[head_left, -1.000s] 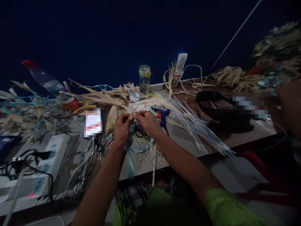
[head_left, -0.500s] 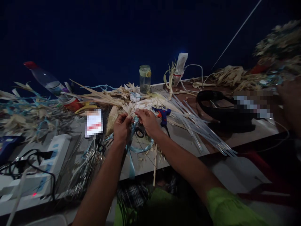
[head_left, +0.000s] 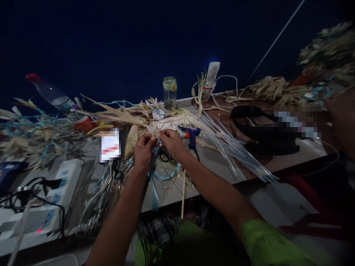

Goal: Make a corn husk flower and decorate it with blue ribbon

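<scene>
My left hand (head_left: pixel 144 149) and my right hand (head_left: pixel 172 143) meet above the middle of the table, fingertips pinched close together. Between them is a small pale husk flower (head_left: pixel 152 128), its petals pointing up; my left hand grips its base. My right fingertips press at its right side, and whatever they pinch is too small to make out. A light blue ribbon (head_left: pixel 166 176) curls on the table below my hands. Black-handled scissors (head_left: pixel 164 156) lie partly hidden between my wrists. To the right of my right hand rests a blue and orange glue gun (head_left: pixel 191 133).
Clear plastic rods (head_left: pixel 238 155) reach over the table's front edge. Behind stands a clear jar (head_left: pixel 169 94). A lit phone (head_left: pixel 110 145), wires and a white power strip (head_left: pixel 62 192) lie left. At far right is another person's hand (head_left: pixel 342 118), near a black stand (head_left: pixel 266 136).
My right hand has tipped slightly down and closer to my left fingertips. The flower now stands more upright. The whole view has shifted a little.
</scene>
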A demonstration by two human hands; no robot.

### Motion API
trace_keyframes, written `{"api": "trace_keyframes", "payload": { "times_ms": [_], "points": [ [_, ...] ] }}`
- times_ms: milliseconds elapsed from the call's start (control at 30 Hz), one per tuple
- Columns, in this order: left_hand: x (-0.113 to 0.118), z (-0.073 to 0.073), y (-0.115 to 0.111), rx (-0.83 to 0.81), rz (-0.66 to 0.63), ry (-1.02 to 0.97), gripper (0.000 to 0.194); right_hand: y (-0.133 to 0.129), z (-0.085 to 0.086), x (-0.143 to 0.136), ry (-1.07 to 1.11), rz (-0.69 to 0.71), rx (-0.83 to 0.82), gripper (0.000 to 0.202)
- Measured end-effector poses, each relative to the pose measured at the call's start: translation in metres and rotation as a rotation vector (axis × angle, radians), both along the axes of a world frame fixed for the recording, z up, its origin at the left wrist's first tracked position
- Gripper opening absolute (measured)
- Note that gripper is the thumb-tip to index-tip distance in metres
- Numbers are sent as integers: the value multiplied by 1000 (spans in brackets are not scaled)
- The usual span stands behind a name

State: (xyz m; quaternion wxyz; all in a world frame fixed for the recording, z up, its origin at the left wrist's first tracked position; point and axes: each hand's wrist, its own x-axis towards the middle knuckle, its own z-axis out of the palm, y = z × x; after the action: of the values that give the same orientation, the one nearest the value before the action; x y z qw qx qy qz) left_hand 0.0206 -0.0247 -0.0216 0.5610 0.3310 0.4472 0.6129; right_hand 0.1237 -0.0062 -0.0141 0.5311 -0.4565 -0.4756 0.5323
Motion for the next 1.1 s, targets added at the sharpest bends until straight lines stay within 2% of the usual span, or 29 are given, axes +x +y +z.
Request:
{"api": "trace_keyframes", "payload": {
  "times_ms": [367, 500, 700, 967, 1100],
  "points": [
    [-2, 3, 0, 10, 5, -62, 28, 6, -5, 5, -124, -28, 72, 16],
    [-1, 7, -2, 1, -43, -116, 30, 6, -3, 7, -158, -57, 110, 15],
    [-2, 8, -1, -13, -139, -237, 45, 3, 2, 8, -275, -44, 127, 12],
    [-5, 3, 1, -68, -208, -253, 32, 1, 3, 8, -217, 6, 98, 14],
    [-6, 5, 1, -67, -185, -229, 27, 0, 3, 7, -191, 40, 100, 14]
  ]
}}
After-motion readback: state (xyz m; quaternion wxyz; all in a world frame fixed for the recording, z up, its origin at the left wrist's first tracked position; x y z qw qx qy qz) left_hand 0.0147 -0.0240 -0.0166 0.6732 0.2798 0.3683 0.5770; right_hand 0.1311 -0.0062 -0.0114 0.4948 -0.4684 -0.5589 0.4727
